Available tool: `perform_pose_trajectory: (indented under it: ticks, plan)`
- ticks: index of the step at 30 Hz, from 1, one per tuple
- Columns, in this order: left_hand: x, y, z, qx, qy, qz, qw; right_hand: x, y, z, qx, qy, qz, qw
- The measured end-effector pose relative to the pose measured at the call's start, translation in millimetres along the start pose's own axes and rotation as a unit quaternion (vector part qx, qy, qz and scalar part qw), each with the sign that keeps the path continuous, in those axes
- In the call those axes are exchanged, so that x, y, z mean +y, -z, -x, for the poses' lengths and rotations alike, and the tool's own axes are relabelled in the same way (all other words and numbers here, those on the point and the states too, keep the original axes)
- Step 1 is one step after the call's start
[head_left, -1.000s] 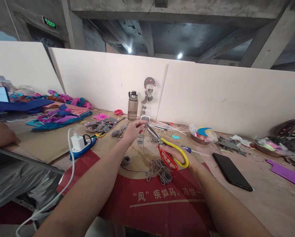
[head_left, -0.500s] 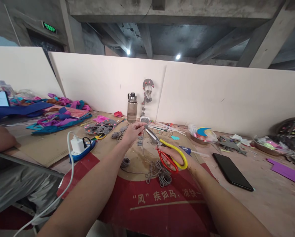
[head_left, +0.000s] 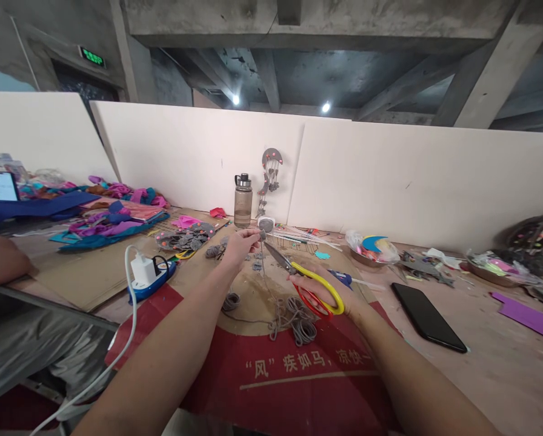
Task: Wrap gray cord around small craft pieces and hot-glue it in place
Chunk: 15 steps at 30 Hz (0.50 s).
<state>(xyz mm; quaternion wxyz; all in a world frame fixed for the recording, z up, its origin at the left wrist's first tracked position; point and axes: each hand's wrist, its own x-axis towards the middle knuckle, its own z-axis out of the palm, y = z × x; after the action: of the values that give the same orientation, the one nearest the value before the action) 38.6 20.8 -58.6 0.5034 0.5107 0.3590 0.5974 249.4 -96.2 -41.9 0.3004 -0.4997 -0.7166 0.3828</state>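
Note:
Pinched in the fingertips of my left hand [head_left: 244,244] is a small grey felt piece [head_left: 263,235]. A thin grey cord [head_left: 263,266] hangs below it towards the loose coils of cord [head_left: 302,327] on the red and brown cardboard [head_left: 299,399]. My right hand [head_left: 317,284] is wrapped round scissors [head_left: 278,257] with one yellow and one red handle. Their blades look closed, and the tips point at the cord just below my left fingertips. Whether they touch it I cannot tell. A smaller cord coil [head_left: 231,301] lies left of the large ones.
A water bottle [head_left: 243,203] stands at the back by the white board, beside a hanging grey felt moon ornament [head_left: 272,158]. On the right lie a black phone [head_left: 428,316] and a blue glue gun [head_left: 342,278]. At left are a white charger [head_left: 143,268] and another person's arm [head_left: 3,261].
The scissor blades, slightly apart before, have come together. Their tips have dropped slightly away from my left fingertips, where the grey felt piece now shows more clearly.

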Motion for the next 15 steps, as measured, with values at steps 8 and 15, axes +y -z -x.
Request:
perform_pose_trajectory:
  ticks: [8,15]
  plan:
    - [11,14.0,-9,0.164,-0.146,-0.076,0.973,13,-2,-6,0.005,0.043,0.382,0.923]
    - [22,11.8,-7,0.148,-0.143,0.109,0.972,17,-13,-2,-0.046,0.117,0.396,0.91]
